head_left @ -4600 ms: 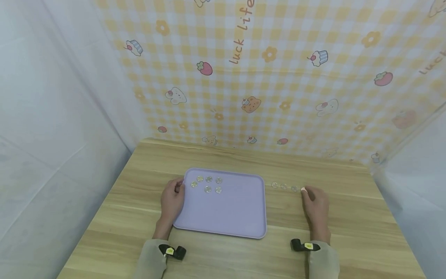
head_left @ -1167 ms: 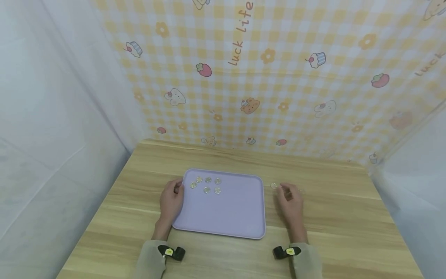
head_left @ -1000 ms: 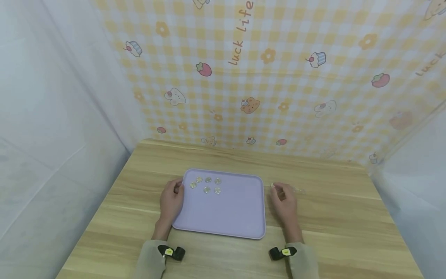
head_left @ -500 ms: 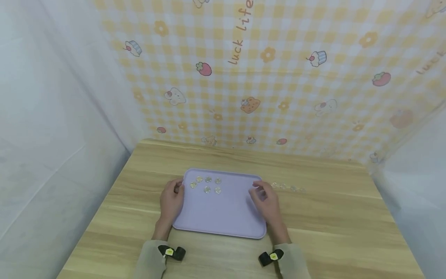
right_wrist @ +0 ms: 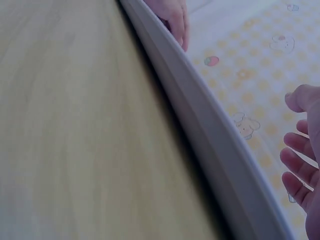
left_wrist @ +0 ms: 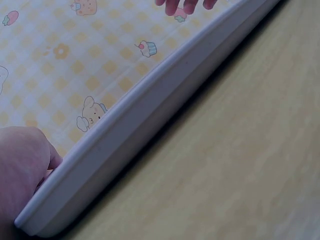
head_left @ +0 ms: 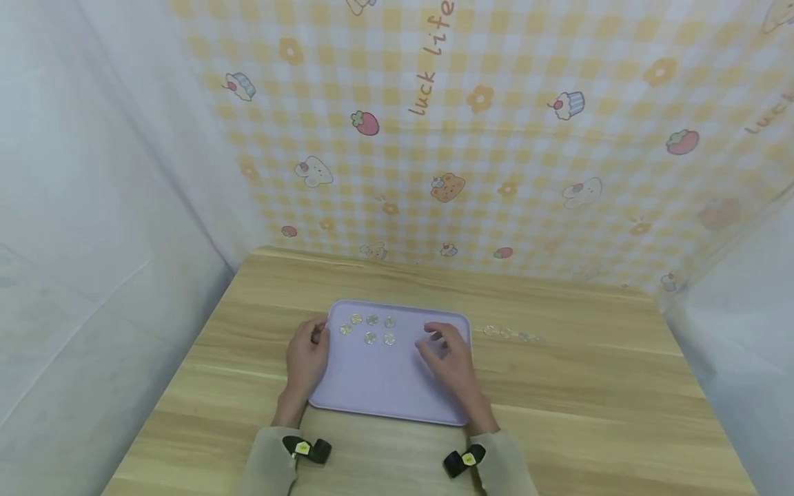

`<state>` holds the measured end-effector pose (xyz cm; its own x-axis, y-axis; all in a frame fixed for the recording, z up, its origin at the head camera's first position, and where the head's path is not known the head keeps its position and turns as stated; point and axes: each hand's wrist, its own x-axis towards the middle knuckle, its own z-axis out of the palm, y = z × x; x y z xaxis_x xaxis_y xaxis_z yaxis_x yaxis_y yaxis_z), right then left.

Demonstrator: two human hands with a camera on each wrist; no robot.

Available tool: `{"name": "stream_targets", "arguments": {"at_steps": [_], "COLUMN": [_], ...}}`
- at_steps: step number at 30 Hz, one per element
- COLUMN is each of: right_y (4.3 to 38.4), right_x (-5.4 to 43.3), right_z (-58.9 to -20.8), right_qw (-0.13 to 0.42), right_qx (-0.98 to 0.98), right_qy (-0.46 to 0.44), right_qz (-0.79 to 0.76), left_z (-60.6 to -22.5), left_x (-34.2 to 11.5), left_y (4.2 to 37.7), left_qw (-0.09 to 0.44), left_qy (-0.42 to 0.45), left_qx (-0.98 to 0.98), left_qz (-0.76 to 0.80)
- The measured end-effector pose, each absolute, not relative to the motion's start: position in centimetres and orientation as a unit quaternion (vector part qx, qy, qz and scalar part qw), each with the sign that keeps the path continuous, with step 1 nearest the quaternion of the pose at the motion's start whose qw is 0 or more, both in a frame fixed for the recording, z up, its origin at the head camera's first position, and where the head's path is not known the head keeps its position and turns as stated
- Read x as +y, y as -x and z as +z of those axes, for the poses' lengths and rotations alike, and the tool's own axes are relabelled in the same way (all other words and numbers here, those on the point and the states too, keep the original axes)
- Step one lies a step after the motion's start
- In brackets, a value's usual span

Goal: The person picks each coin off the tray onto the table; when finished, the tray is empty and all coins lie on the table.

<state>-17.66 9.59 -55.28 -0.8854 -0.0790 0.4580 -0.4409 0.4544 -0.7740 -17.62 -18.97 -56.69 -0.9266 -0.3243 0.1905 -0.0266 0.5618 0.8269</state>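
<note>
A lilac tray [head_left: 397, 386] lies on the table. In its upper left are several small shiny discs [head_left: 372, 319] that look like coins, in two loose rows. My left hand [head_left: 307, 355] holds the tray's left rim, fingers curled at the edge; the left wrist view shows this hand [left_wrist: 22, 165] against the tray wall [left_wrist: 125, 125]. Over the right part of the tray hovers my right hand [head_left: 449, 358], thumb and fingers apart and nothing between them. Its loosely bent fingers [right_wrist: 300, 145] show in the right wrist view.
To the right of the tray, several more discs [head_left: 505, 333] lie in a slanting row on the wooden table [head_left: 589, 399]. A yellow checked cloth [head_left: 397, 158] hangs behind the table, with pale sheets [head_left: 93, 241] at the sides.
My right hand has moved left from the far end of the disc row, along it, to above the tray. The left hand stays at the tray's rim, and the discs lie about as before.
</note>
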Motion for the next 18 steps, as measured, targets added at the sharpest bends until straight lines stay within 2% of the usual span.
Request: {"name": "stream_targets", "arguments": {"at_steps": [12,18], "right_y": [18.2,18.6], "right_x": [7.3,6.0], "right_z": [-55.4,-55.1], "right_qw": [0.197,0.185], "right_qx": [-0.832,-0.835], "right_qy": [-0.202,-0.21], "right_qz": [0.478,0.474], "left_z": [-56.7,-56.7], "left_x": [-18.9,-19.1], "left_y": [17.6,17.7], "left_qw": [0.166,0.159], "left_qy": [-0.1,-0.106], "left_qx": [-0.867,-0.867], "left_qz": [-0.458,-0.46]}}
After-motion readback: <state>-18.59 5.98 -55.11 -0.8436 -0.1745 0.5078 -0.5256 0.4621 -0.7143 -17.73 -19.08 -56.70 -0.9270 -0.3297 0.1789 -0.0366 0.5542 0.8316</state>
